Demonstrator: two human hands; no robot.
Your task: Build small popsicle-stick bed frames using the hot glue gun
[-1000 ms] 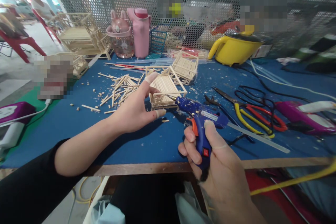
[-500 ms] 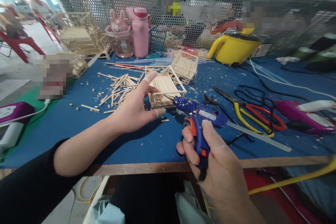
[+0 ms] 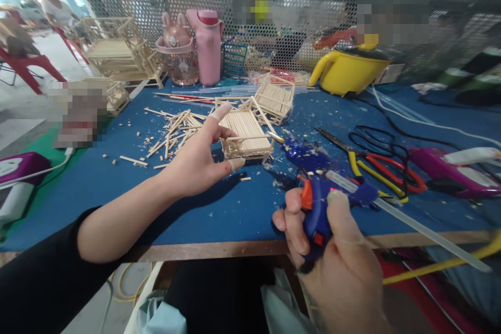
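Note:
My right hand [image 3: 332, 235] grips a blue glue gun [image 3: 313, 167] with an orange trigger; a clear glue stick sticks out of its back. The metal nozzle points up and left, close to the right side of a small wooden stick frame [image 3: 246, 130]. My left hand [image 3: 199, 162] is at the left of this frame, thumb and fingers apart around its near left corner. Its fingertips wear pale covers. Loose short sticks [image 3: 182, 130] lie in a pile behind the left hand. A second stick piece [image 3: 274, 98] stands just behind the frame.
Pliers with yellow handles [image 3: 356, 164], red-handled scissors [image 3: 385, 167] and black cable lie to the right. A yellow pot [image 3: 352, 72], pink bottles [image 3: 209, 49] and a larger stick model [image 3: 117, 49] stand at the back. A person [image 3: 57, 5] is far left.
My right hand has drawn the glue gun right and slightly down, so its nozzle no longer lies over the frame's near edge. My left hand has hardly moved.

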